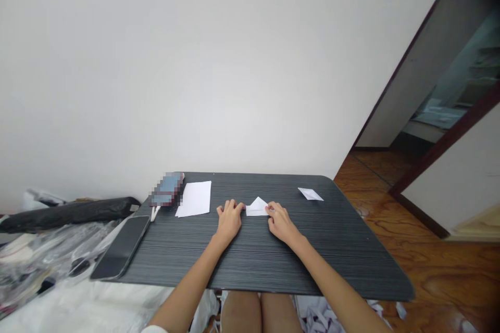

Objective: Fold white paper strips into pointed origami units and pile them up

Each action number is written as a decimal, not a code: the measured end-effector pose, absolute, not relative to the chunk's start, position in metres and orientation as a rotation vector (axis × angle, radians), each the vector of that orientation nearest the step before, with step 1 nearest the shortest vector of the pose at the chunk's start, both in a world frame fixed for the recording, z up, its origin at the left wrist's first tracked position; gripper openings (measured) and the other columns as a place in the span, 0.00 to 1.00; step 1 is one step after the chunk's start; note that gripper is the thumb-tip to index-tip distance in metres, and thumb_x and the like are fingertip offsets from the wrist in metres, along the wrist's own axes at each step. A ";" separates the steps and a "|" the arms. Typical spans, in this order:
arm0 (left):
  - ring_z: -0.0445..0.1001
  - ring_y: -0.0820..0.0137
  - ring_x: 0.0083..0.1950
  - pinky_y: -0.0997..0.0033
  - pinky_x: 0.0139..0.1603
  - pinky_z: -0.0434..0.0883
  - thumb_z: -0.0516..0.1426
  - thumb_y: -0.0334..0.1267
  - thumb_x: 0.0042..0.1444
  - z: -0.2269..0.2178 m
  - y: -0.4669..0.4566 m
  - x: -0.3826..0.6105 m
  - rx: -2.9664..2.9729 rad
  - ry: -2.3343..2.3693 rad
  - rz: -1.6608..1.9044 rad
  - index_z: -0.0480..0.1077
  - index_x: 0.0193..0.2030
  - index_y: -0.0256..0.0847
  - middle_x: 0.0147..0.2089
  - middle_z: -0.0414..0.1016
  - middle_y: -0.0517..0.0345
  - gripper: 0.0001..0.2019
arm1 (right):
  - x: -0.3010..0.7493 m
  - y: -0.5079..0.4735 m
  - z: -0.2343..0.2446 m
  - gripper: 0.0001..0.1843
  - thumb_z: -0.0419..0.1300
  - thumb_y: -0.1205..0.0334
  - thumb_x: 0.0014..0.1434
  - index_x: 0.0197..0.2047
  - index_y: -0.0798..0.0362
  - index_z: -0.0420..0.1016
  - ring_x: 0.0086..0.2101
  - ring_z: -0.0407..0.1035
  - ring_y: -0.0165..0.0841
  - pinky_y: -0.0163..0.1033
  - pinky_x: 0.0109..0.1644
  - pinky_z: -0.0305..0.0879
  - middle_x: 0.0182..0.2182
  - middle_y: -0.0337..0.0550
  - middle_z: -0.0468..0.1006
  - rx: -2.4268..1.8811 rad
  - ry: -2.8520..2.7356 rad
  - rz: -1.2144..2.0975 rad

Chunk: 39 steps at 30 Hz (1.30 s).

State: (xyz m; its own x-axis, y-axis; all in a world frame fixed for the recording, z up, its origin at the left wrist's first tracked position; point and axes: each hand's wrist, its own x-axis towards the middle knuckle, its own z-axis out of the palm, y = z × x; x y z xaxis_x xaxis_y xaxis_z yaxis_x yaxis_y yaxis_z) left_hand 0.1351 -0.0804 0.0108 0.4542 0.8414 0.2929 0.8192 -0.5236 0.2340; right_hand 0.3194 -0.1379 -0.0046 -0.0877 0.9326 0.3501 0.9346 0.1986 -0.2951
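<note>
A small white folded paper (257, 209) lies on the dark table between my hands, a pointed peak at its top and a straight band along the bottom. My left hand (229, 222) is at its left end, with fingers curled and the thumb side at the paper's edge. At the other end, my right hand (282, 222) has its thumb and fingers closed over the right corner, hiding that part. Farther right on the tabletop rests another folded white paper piece (310, 194).
White paper sheets (196, 199) lie left of my hands. Beside them is a blurred-out bluish object (167, 190) with a white cable. A black phone (122, 247) rests on the left edge of the table (344, 260). Paper scraps (322, 318) lie below; a wall stands behind.
</note>
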 end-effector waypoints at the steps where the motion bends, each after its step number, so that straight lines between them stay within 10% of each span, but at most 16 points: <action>1: 0.61 0.63 0.45 0.55 0.43 0.54 0.42 0.25 0.53 0.013 -0.081 0.136 2.636 1.478 0.636 0.65 0.41 0.44 0.40 0.64 0.51 0.16 | 0.320 -0.138 -0.004 0.19 0.47 0.76 0.47 0.42 0.56 0.69 0.40 0.59 0.36 0.39 0.43 0.57 0.38 0.48 0.66 -1.735 -2.031 -0.013; 7: 0.57 0.68 0.56 0.62 0.53 0.53 0.43 0.32 0.56 0.006 -0.089 0.163 2.901 0.696 0.639 0.52 0.56 0.41 0.56 0.59 0.50 0.20 | 0.316 -0.140 0.000 0.17 0.49 0.74 0.47 0.40 0.54 0.69 0.39 0.59 0.36 0.38 0.43 0.58 0.36 0.47 0.66 -1.751 -2.063 -0.078; 12: 0.60 0.65 0.55 0.63 0.52 0.59 0.41 0.41 0.58 -0.013 -0.086 0.169 2.839 0.942 0.605 0.44 0.59 0.34 0.57 0.57 0.44 0.24 | 0.321 -0.144 -0.002 0.20 0.50 0.74 0.47 0.44 0.53 0.68 0.39 0.59 0.36 0.41 0.46 0.56 0.37 0.47 0.66 -1.782 -1.996 -0.120; 24: 0.66 0.68 0.42 0.62 0.50 0.55 0.45 0.41 0.56 0.000 -0.067 0.170 2.785 1.194 0.626 0.66 0.40 0.40 0.38 0.70 0.53 0.13 | 0.328 -0.123 -0.016 0.12 0.49 0.60 0.54 0.31 0.54 0.71 0.37 0.60 0.35 0.40 0.44 0.55 0.33 0.45 0.67 -1.877 -1.620 -0.118; 31: 0.58 0.63 0.46 0.64 0.41 0.54 0.54 0.46 0.47 -0.002 -0.045 0.177 2.446 1.317 0.520 0.58 0.52 0.47 0.43 0.62 0.55 0.24 | 0.331 -0.089 -0.020 0.13 0.54 0.55 0.50 0.39 0.49 0.67 0.43 0.56 0.37 0.41 0.45 0.53 0.40 0.44 0.65 -1.804 -1.732 0.071; 39: 0.58 0.65 0.44 0.65 0.40 0.52 0.55 0.40 0.46 -0.003 -0.037 0.176 2.322 1.290 0.560 0.65 0.37 0.41 0.40 0.64 0.57 0.10 | 0.333 -0.089 -0.016 0.10 0.56 0.58 0.48 0.35 0.49 0.66 0.42 0.56 0.38 0.42 0.45 0.48 0.38 0.42 0.66 -1.800 -1.743 0.187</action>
